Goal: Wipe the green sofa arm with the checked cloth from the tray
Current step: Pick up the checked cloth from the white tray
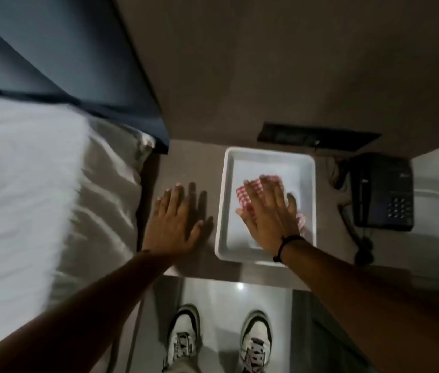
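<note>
Overhead view of a person standing at a low grey tabletop (186, 157) set against the wall. The right hand (269, 211), fingers spread and flat, palm down, presses on the red-and-white checked cloth (248, 192), which lies crumpled inside a shallow white tray (229, 184) on the tabletop; the cloth shows past the fingertips on the far side and at the right edge of the hand. A dark band (285, 246) circles the right wrist. The left hand (175, 219), also open with fingers spread, rests flat on the bare tabletop just left of the tray, apart from its rim. Right of the tray sits a black push-button telephone (382, 192) with its cord trailing toward the near edge; a dark wall panel (317, 137) lies beyond the tray. At far left, a bed with white linen (24, 184) and a dark blue headboard (65, 63). Near the bottom, two white-and-black trainers (183, 337) stand on the glossy floor (226, 297). No green sofa arm can be made out in this view.
</note>
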